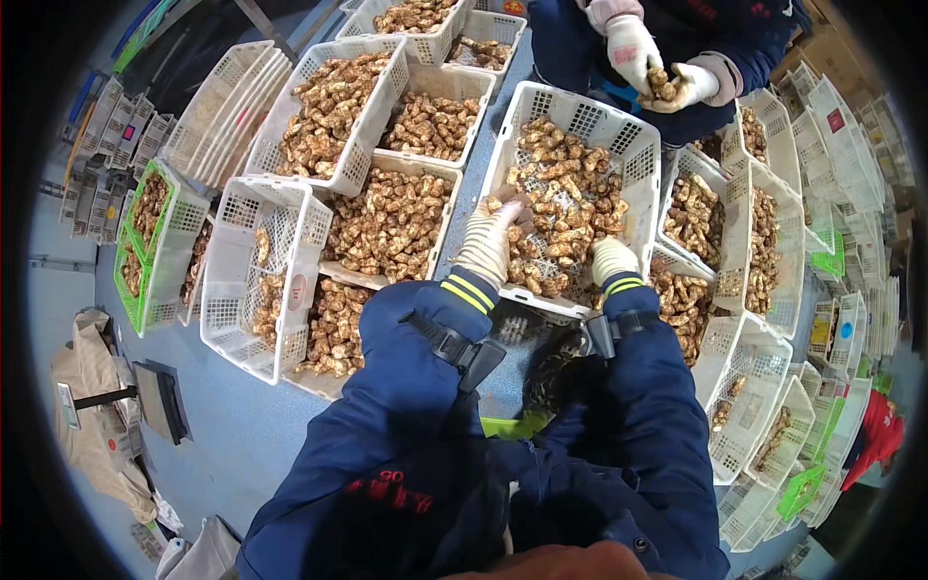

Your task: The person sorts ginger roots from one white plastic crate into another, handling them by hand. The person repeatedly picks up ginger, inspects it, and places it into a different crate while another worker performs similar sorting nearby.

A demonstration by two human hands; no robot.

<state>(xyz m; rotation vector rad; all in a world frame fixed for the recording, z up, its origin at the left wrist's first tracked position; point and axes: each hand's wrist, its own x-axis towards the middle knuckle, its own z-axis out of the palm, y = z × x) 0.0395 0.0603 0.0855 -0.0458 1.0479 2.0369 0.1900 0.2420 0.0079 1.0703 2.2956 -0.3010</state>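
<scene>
In front of me stands a white perforated plastic crate (649, 170) with knobbly brown-and-cream rhizomes (569, 192) spread over its bottom. My left hand (496, 225), in a striped, soiled work glove, reaches over the crate's left wall, its fingers bent at the rhizomes there. Whether it grips one cannot be told. My right hand (612, 259), gloved too, is inside the crate near its right front corner. Its fingers point down among the rhizomes and are mostly hidden, so its hold is unclear.
Crates of rhizomes (391, 217) crowd the left side, beside a sparsely filled white crate (239, 210). More filled crates (692, 217) line the right. Across from me, a person's gloved hands (656, 80) hold a rhizome piece above the crate's far right corner. Blue floor (239, 428) shows at lower left.
</scene>
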